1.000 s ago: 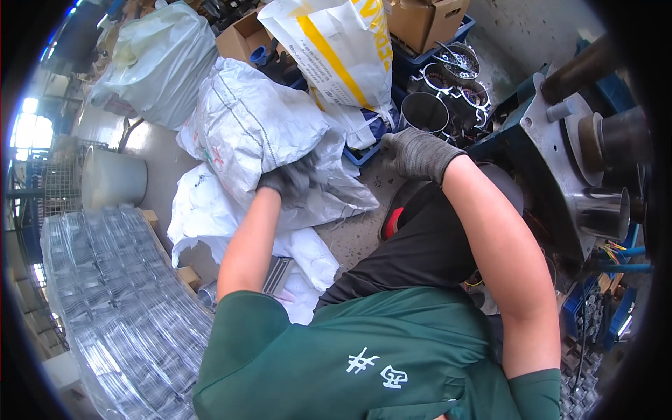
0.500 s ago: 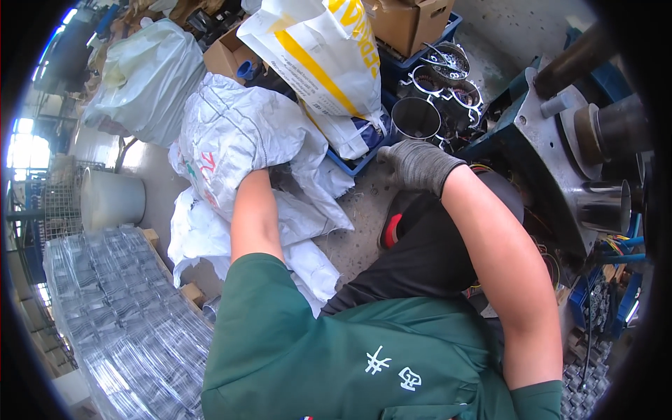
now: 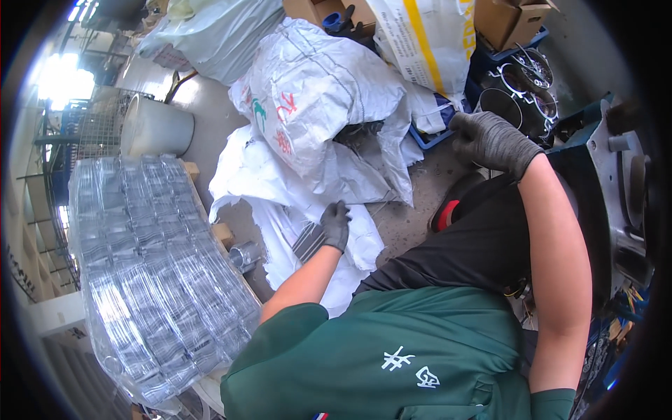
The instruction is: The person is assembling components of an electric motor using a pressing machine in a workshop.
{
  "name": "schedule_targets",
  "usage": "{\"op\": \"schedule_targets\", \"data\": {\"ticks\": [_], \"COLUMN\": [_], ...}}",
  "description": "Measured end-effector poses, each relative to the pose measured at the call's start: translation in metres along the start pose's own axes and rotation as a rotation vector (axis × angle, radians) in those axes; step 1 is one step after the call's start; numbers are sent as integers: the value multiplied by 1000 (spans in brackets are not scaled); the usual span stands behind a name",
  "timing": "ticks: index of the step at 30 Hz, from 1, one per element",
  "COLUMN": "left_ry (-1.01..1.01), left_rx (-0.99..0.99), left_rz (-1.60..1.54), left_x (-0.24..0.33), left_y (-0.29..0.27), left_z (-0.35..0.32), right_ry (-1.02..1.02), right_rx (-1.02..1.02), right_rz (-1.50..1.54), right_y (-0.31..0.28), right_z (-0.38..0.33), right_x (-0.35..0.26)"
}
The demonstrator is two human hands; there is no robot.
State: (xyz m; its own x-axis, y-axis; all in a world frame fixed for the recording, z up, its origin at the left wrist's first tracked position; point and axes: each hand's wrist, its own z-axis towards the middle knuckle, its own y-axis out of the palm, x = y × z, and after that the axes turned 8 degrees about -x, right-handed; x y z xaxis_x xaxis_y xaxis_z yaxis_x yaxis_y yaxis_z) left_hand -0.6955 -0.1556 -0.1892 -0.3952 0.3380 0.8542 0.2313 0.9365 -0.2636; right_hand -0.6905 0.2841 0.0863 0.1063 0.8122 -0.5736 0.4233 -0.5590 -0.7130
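Observation:
My left hand [image 3: 336,225], in a dark grey glove, is closed on a flat bundle of dark grey strips [image 3: 308,242] with light lines between them. The bundle lies over the loose white lower part of a large woven sack [image 3: 318,105]. Dark material [image 3: 358,133] shows in the sack's opening, too shadowed to name. My right hand [image 3: 495,143], gloved in grey too, hangs with curled fingers above my bent knee, beside a blue crate [image 3: 428,138]. Its palm faces away, so anything inside it is hidden.
To the left, wrapped metal parts [image 3: 150,259] stand stacked on a pallet, with a white bucket [image 3: 159,126] behind. A yellow-striped bag [image 3: 420,42], a cardboard box [image 3: 514,21] and metal cylinders [image 3: 500,105] are at the back right. A heavy machine [image 3: 602,168] borders my right side.
My left hand has come out of the sack with the bundle of strips and moved nearer my body. My right hand stays curled over the knee. The whole view has swung left.

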Motion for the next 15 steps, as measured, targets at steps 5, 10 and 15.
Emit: {"op": "schedule_targets", "data": {"ticks": [5, 10, 15], "left_ry": [-149, 74, 212], "left_rx": [807, 779, 403], "left_rz": [-323, -698, -504], "left_x": [-48, 11, 53], "left_y": [-119, -235, -270], "left_z": [45, 155, 205], "right_ry": [26, 74, 84], "right_rx": [9, -16, 13], "right_rz": [34, 59, 37], "right_y": [-2, -6, -7], "right_z": [3, 2, 2], "right_x": [-17, -29, -33]}}
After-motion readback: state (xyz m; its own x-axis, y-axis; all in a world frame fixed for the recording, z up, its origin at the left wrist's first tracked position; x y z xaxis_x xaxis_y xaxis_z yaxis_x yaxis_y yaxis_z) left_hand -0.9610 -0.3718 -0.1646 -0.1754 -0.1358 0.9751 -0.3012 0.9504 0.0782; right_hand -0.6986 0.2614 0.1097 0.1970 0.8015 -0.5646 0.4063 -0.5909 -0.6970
